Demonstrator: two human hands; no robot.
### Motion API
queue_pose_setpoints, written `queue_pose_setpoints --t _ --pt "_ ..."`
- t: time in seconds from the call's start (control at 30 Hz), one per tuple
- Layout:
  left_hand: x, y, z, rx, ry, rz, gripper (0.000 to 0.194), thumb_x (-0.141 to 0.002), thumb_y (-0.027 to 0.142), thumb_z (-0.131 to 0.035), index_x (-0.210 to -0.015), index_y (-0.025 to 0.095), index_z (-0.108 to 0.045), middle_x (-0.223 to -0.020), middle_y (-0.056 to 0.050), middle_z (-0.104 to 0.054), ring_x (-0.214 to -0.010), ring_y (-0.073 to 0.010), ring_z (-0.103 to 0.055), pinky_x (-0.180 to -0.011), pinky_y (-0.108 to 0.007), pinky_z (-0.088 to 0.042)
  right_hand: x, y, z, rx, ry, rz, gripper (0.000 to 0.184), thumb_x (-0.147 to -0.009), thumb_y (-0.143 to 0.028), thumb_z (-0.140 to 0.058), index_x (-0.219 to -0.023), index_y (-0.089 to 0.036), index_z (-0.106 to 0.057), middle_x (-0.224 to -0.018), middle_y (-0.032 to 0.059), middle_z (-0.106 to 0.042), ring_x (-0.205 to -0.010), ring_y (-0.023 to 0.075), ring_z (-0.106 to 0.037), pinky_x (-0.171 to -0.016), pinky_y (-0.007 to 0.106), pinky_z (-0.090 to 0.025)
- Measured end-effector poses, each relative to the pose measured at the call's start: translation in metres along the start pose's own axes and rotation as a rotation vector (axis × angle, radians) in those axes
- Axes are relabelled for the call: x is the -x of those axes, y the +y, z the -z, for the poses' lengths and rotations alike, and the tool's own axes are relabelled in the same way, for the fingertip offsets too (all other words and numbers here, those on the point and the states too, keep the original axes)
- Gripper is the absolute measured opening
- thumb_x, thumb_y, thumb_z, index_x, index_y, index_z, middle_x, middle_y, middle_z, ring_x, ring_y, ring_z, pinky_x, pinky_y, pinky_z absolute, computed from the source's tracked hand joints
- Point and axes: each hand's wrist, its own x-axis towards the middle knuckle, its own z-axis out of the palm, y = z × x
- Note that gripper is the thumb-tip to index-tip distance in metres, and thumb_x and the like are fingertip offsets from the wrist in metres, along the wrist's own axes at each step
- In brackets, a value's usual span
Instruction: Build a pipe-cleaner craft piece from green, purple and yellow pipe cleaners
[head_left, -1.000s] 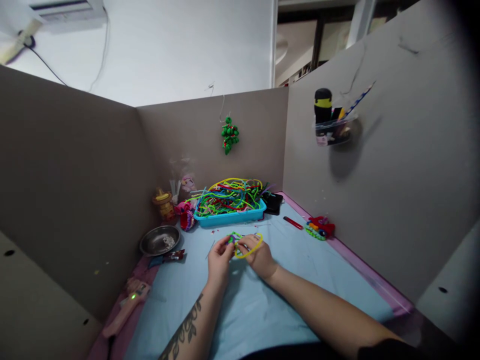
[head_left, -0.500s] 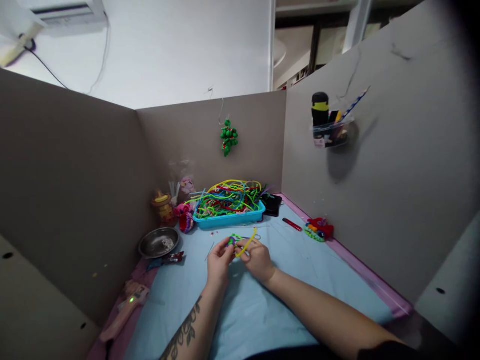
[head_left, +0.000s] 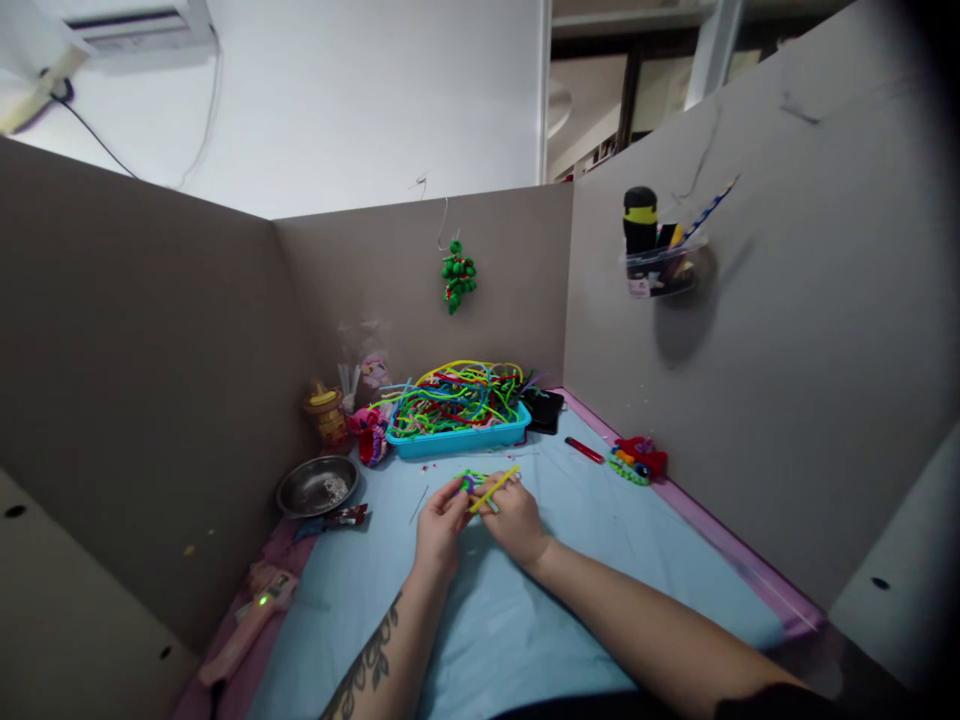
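Over the middle of the blue cloth, my left hand pinches a small purple and green piece made of soft strands. Close beside it on the right, my right hand has its fingers curled around a yellow strand, which slants up to the right across the fingers. Thin bright green strands stick out behind the fingertips. Where the yellow strand meets the purple and green piece is too small to make out, and the fingers partly cover both.
Behind the hands, a blue tray is heaped with coloured strands. A metal bowl and a pink glue gun lie left. A red cutter and a red crafted piece lie right. Grey partitions surround the table.
The yellow strand looks straighter, and its upper end has shifted slightly right and down. Both hands keep nearly the same place and grip.
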Motion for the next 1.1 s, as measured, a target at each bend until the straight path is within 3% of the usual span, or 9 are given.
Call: queue_pose_setpoints --t 0.17,0.47,0.6,0.73,0.87,0.97,1.1 --pt "0.001 0.001 0.0 -0.012 0.001 0.002 0.049 -0.058 0.039 -0.076 -0.099 0.014 -0.067 -0.096 -0.012 -0.069 -0.08 -0.0194 -0.065 -0.067 -0.027 -0.048 -0.002 0.002 0.001 0.051 -0.043 -0.053 0.012 -0.078 -0.013 -0.051 -0.074 -0.017 -0.062 -0.081 0.0088 -0.06 -0.084 0.0231 -0.051 -0.077 0.036 -0.042" --pt "0.0 -0.001 0.002 -0.074 -0.028 -0.02 0.053 -0.054 0.035 -0.079 -0.1 0.013 -0.066 -0.099 -0.014 -0.068 -0.081 -0.02 -0.064 -0.069 -0.027 -0.048 -0.007 0.007 -0.003 -0.236 -0.104 -0.277 0.011 -0.074 -0.012 -0.05 -0.071 -0.017 -0.059 -0.074 0.0041 -0.057 -0.075 0.0185 -0.052 -0.068 0.03 -0.041" --pt "-0.004 -0.003 0.005 -0.069 0.02 -0.064 0.058 -0.054 0.034 -0.079 -0.105 0.011 -0.064 -0.091 -0.013 -0.07 -0.076 -0.0183 -0.065 -0.069 -0.027 -0.048 -0.007 0.0 0.005 -0.336 -0.051 -0.233 0.009 -0.071 -0.013 -0.053 -0.075 -0.017 -0.06 -0.076 0.003 -0.056 -0.074 0.0169 -0.051 -0.068 0.029 -0.042" --pt "-0.007 -0.004 0.007 -0.054 -0.019 -0.095 0.056 -0.056 0.033 -0.078 -0.105 0.011 -0.063 -0.088 -0.012 -0.07 -0.078 -0.019 -0.065 -0.073 -0.029 -0.049 -0.006 -0.015 0.008 -0.577 -0.152 -0.233 0.003 -0.072 -0.02 -0.056 -0.072 -0.018 -0.057 -0.068 -0.0005 -0.054 -0.062 0.0127 -0.05 -0.058 0.024 -0.042" --pt "-0.008 -0.005 0.007 -0.082 -0.01 -0.122 0.051 -0.054 0.033 -0.079 -0.098 0.011 -0.067 -0.081 -0.01 -0.07 -0.07 -0.0172 -0.064 -0.069 -0.029 -0.048 -0.008 -0.021 0.012 -0.884 -0.251 -0.31 0.018 -0.077 -0.035 -0.055 -0.075 -0.017 -0.06 -0.071 0.0016 -0.061 -0.067 0.0145 -0.057 -0.064 0.027 -0.046" --pt "-0.008 -0.005 0.007 -0.15 0.003 -0.145 0.046 -0.051 0.032 -0.08 -0.09 0.01 -0.069 -0.076 -0.01 -0.07 -0.066 -0.0165 -0.063 -0.065 -0.027 -0.047 -0.014 -0.014 0.02 -0.975 -0.196 -0.378 0.023 -0.073 -0.04 -0.061 -0.075 -0.018 -0.062 -0.068 0.002 -0.062 -0.063 0.0149 -0.057 -0.06 0.027 -0.046" --pt "-0.009 -0.006 0.007 -0.197 0.033 -0.127 0.045 -0.052 0.031 -0.079 -0.09 0.01 -0.069 -0.071 -0.008 -0.069 -0.059 -0.0139 -0.06 -0.058 -0.024 -0.045 -0.022 0.003 0.027 -1.037 -0.002 -0.473 0.025 -0.071 -0.041 -0.065 -0.078 -0.017 -0.064 -0.064 0.0029 -0.064 -0.055 0.013 -0.053 -0.05 0.024 -0.04"
